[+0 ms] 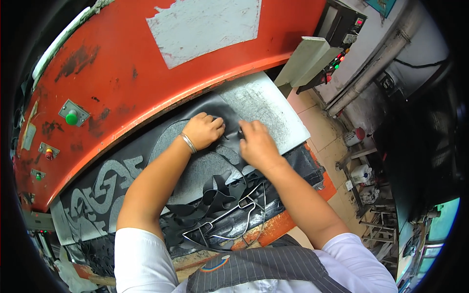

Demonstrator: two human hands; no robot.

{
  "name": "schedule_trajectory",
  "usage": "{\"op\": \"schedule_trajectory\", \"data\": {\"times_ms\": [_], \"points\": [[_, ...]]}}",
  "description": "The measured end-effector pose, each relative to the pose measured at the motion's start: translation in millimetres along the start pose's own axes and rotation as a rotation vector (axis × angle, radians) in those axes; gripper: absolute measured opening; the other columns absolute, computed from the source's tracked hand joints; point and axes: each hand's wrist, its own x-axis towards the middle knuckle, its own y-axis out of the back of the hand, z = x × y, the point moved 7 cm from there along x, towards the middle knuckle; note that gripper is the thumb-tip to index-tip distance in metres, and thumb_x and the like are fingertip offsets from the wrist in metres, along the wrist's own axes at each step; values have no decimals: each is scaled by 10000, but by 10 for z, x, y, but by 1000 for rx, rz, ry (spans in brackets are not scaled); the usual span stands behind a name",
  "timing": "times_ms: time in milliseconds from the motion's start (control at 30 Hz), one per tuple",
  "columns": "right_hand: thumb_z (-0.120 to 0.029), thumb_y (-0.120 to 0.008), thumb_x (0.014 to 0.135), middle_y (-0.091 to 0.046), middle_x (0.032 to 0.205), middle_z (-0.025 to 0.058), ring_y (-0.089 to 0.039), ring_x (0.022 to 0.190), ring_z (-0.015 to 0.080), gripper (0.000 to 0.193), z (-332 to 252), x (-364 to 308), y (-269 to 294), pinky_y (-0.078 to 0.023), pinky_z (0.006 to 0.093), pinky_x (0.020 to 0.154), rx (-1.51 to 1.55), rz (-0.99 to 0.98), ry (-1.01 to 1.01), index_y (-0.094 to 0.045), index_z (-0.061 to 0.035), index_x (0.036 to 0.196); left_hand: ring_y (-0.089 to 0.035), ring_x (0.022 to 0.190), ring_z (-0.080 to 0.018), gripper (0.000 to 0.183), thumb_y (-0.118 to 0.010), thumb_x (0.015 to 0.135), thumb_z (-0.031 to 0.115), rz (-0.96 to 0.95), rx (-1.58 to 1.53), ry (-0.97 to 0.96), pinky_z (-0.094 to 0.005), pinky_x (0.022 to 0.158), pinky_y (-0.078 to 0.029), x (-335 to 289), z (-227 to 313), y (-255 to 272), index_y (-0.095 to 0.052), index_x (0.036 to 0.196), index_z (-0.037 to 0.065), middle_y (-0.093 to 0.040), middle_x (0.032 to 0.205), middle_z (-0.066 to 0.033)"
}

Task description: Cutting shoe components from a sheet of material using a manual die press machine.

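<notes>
My left hand, with a metal bangle on the wrist, presses down on a black sheet of material lying on the grey cutting bed of an orange press machine. My right hand rests beside it on the same black sheet, fingers bent. Whether either hand pinches the sheet cannot be told. Several shapes have been cut out of the sheet, leaving holes to the left. A thin metal cutting die lies on black scraps near my body.
The machine's front carries a green button, a red button and a small green one. A control box with coloured lights hangs at the right. Jugs on a low rack stand on the tiled floor.
</notes>
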Motion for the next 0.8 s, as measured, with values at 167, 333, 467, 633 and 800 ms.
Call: {"op": "schedule_trajectory", "data": {"times_ms": [167,333,467,633,800], "points": [[-163,-691,770,-546,1170,225,-476,1159,396,669,-28,-90,-92,-396,446,978,91,-94,52,-422,-56,1373,-537,795,-172,257,-559,770,198,78,-27,88,-307,714,-444,15,-80,-4,-705,971,132,-562,857,-4],[-259,-726,796,-485,1399,157,-370,1363,315,648,193,-189,-93,-242,474,1102,156,-305,204,-463,-100,1366,-561,999,-221,178,-569,792,179,90,-120,278,-346,862,-453,-47,-271,-135,-720,868,124,-603,940,-29],[-343,-742,774,-551,1335,144,-421,1340,258,640,207,-191,-102,-246,488,1095,123,-234,250,-518,-98,1322,-417,1326,-247,278,-596,799,135,79,-291,394,-521,1109,-277,-134,-360,-209,-734,1034,190,-603,1228,-24],[-354,-748,765,-569,1318,128,-439,1328,238,620,132,-214,-76,-210,512,1099,96,-206,336,-546,-125,1305,-312,1405,-240,371,-555,901,194,-116,-347,527,-599,1082,-239,-350,-429,-298,-620,1240,328,-480,1407,12],[-375,-752,754,-586,1299,118,-470,1300,235,616,136,-226,-68,-206,508,1098,62,-191,365,-563,-145,1293,-333,1391,-249,460,-506,930,306,-97,-465,735,-587,1067,-269,-337,-499,-239,-475,1388,322,-405,1476,-33]]}}
